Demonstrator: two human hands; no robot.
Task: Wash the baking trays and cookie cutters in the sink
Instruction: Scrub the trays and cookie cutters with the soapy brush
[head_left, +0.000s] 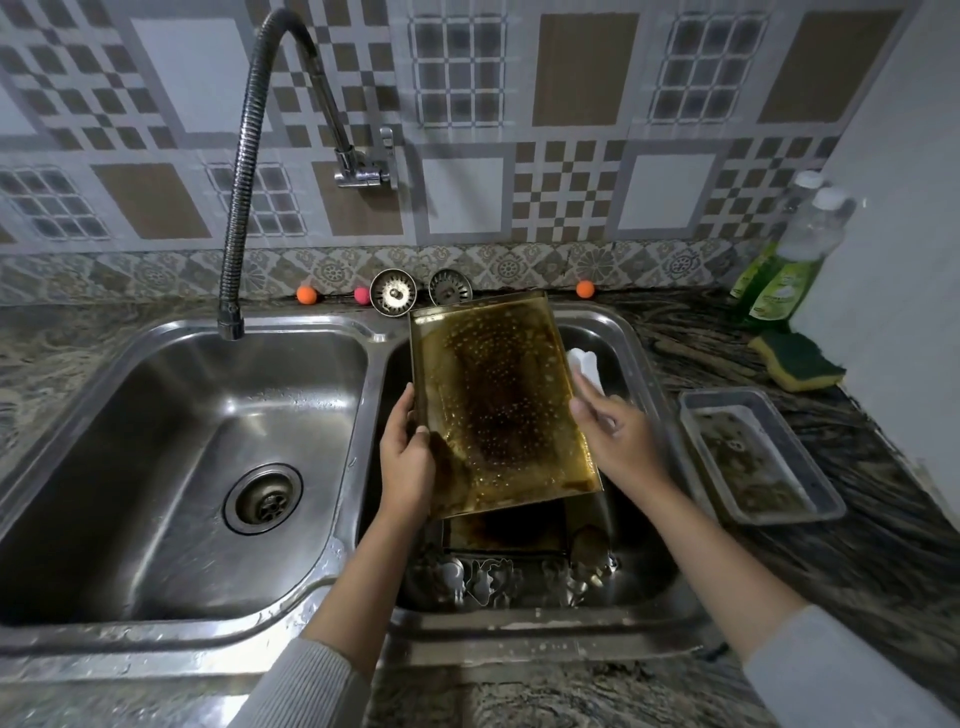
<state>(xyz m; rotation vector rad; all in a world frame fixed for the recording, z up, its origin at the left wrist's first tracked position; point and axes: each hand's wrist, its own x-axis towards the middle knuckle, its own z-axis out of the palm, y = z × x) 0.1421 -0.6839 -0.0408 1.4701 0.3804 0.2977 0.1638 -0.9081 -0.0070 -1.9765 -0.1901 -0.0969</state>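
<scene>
A double stainless-steel sink (363, 395) set in a dark stone counter (883, 545), seen from above. Over the right basin, the left hand (408, 457) grips the left edge of a stained, browned baking tray (493, 405), thumb curled onto its face, and holds it tilted with the far end raised. The right hand (615, 441) is at the tray's right edge, fingers curled around a white object (584, 371) that protrudes above them; what the object is cannot be told. A second darkened tray (509, 530) lies in the basin beneath the first, and metal cookie cutters (488, 577) are heaped at the basin's near wall. The left basin holds only its drain (263, 499), with the flexible faucet (244, 171) ending above its far rim. On the counter to the right stand a grey rectangular tray (758, 452), a yellow-green sponge (797, 366) and two green detergent bottles (784, 270). Two sink strainers (421, 293) lean against the tiled wall.
</scene>
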